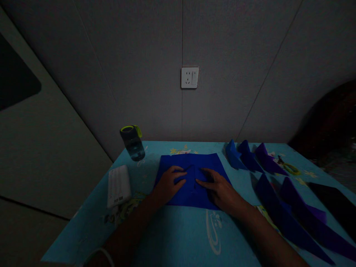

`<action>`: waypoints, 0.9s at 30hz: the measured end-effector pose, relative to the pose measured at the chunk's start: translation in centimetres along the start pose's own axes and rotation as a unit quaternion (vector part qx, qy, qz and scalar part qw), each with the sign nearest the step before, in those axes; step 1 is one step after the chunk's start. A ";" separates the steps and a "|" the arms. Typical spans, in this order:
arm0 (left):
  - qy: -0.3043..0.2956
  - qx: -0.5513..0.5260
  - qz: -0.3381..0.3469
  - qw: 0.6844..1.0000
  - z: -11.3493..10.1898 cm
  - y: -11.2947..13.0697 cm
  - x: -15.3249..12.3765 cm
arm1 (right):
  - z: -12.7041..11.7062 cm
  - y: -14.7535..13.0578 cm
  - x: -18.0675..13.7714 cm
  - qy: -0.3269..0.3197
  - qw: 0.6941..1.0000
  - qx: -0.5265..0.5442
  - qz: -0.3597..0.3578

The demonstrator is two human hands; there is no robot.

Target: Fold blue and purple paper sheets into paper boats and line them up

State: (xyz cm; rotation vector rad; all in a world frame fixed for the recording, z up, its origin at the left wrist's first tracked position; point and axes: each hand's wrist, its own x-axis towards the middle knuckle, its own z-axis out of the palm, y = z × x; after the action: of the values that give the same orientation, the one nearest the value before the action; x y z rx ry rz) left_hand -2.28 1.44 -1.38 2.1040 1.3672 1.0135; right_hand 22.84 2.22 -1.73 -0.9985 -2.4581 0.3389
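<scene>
A dark blue sheet of paper (pixel 194 200) lies on the table in front of me, with crease lines and a slightly raised part near its middle. My left hand (pixel 170 184) rests on the left half of the sheet, fingers apart and pointing inward. On the right half lies my right hand (pixel 219 189), its thumb and fingers stretched toward the centre crease. A narrow strip of paper shows between the two hands. Neither hand wraps round anything. The paper under the palms is hidden.
Folded paper boats, one blue (pixel 234 155) and one purple (pixel 268 159), stand with others at right. Longer folded pieces (pixel 289 215) lie nearer. A dark flat device (pixel 336 204) is at the right edge. Left are a water bottle (pixel 133 144) and a white power bank (pixel 119 185).
</scene>
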 end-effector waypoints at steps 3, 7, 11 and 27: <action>0.003 0.036 0.019 0.999 0.6 -1.0 -0.2 | -0.1 -0.3 -0.1 -0.007 0.999 -0.036 -0.021; -0.010 0.057 0.019 0.998 1.0 -1.3 -0.4 | -1.0 -1.7 0.0 -0.045 0.997 -0.063 -0.031; -0.031 0.103 0.005 0.994 0.7 -0.7 -0.5 | -1.8 -2.8 0.1 -0.100 0.993 -0.047 -0.036; -0.201 0.162 0.103 0.961 -0.2 1.3 -0.5 | -2.3 -2.8 0.1 -0.156 0.987 -0.030 -0.032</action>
State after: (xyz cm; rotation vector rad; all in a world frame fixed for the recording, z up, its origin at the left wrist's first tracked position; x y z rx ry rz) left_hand -1.73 0.45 -0.52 2.5599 1.1848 0.4067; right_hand 22.30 0.45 1.37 -0.9482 -2.7897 0.4292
